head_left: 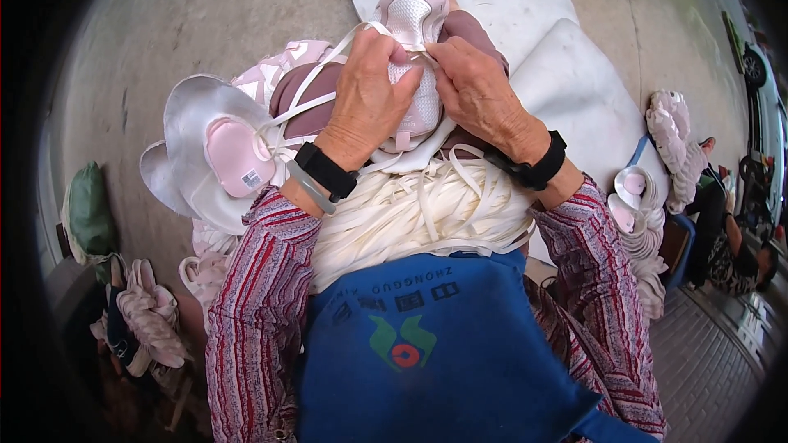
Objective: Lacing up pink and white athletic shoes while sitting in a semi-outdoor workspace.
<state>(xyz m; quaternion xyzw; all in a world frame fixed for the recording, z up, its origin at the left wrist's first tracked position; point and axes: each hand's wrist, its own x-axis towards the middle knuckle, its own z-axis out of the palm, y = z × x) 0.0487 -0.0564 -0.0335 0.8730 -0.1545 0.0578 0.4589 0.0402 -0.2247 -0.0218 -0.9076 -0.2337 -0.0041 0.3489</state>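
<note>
Both hands work close together at the middle of a pink-and-white shoe upper (pixel 426 105), which rests at the far edge of the lap. The left grip (pixel 369 86) is closed, fingers curled in, on a thin white lace (pixel 309 103); the right grip (pixel 483 86) pinches lace too, thumb and forefinger nearly together — the two sets of fingertips almost meet over the upper. From the left grip the lace loops out leftward and down, near a silver-rimmed piece with a pink oval insert (pixel 236 157).

A thick heap of cream laces (pixel 386 226) covers the near part of the lap, just above the top edge of a blue apron (pixel 460 361). Beyond the upper, a pale sheet (pixel 566 86) lies on the floor (pixel 197 20) — its far-left corner shows just left of the upper's far end.
</note>
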